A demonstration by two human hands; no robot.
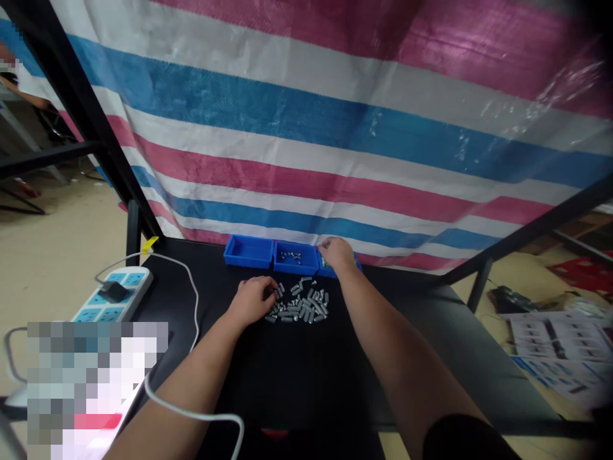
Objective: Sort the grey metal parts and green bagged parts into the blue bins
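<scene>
A loose pile of short grey metal screws (301,303) lies on the black tabletop (287,377). My left hand (252,300) rests at the pile's left edge, fingertips curled among the nearest screws. I cannot tell whether it pinches one. My right hand (336,252) reaches over the rightmost of three blue plastic bins (327,270) and hides most of that bin. Its fingers curl down toward the bin, and anything in them is hidden. The middle bin (295,259) holds a few small metal pieces. The left bin (249,252) shows no contents from this angle.
A white power strip (112,294) with a white cable (194,306) lies at the table's left. A striped tarpaulin (306,140) hangs behind the table between black metal frame bars (81,108). Printed sheets (555,345) lie on the floor at right. A person's arm (23,94) shows far left.
</scene>
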